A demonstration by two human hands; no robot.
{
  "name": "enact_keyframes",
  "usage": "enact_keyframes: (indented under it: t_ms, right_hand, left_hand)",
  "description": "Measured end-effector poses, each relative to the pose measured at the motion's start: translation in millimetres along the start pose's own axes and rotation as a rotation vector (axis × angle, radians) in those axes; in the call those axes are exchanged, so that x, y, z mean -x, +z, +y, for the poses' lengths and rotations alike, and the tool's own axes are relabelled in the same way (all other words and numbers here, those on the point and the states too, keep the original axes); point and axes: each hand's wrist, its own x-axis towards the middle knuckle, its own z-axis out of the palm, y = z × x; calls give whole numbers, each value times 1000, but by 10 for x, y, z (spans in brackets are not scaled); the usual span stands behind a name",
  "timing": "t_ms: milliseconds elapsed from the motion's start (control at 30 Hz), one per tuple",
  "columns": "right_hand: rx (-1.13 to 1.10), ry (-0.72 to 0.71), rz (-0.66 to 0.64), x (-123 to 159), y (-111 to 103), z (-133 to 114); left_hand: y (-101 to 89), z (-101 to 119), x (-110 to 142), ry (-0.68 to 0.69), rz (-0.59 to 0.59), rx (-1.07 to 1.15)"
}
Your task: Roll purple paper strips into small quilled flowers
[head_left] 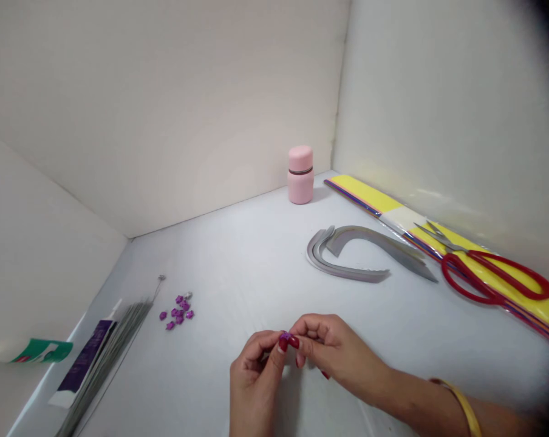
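Between the fingertips of both hands is a small purple paper star (pixel 286 335), partly covered by the thumbs. My left hand (pixel 259 370) pinches it from the left, thumb against forefinger. From the right, my right hand (pixel 333 349) pinches the same star, its other fingers curled. Both hands are just above the white table, near its front. To their left lies a loose group of several purple paper stars (pixel 180 312), with a silver star (pixel 188 295) at its upper edge.
Grey-silver paper strips (pixel 347 273) lie curved beyond my hands. Red-handled scissors (pixel 497 273) rest on yellow sheets in a plastic sleeve (pixel 361 193) at right. A pink flask (pixel 300 176) stands at the back. Left are thin wires (pixel 108 358), a purple tube (pixel 85 358) and a green-white bottle (pixel 33 351).
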Motion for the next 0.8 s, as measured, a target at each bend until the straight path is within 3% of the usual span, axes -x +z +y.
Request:
enact_keyframes:
  t_ms: [233,433,600,700,800]
  right_hand:
    - [-126,46,-71,-12,-21,-32]
    - [-241,106,-160,1,-22,-43]
    - [-272,103,-207,-1,-6,-33]
    - [-259,69,-144,-7,2,-37]
    - [-226,43,-68,-10,4,-40]
  left_hand:
    - [15,-19,7,-95,62,161]
    - [9,-46,-27,-258,-146,541]
    - [-1,-34,-47,-293,-287,617]
    - [3,-40,-37,-259,-208,566]
    - [12,-43,-15,-142,-40,322]
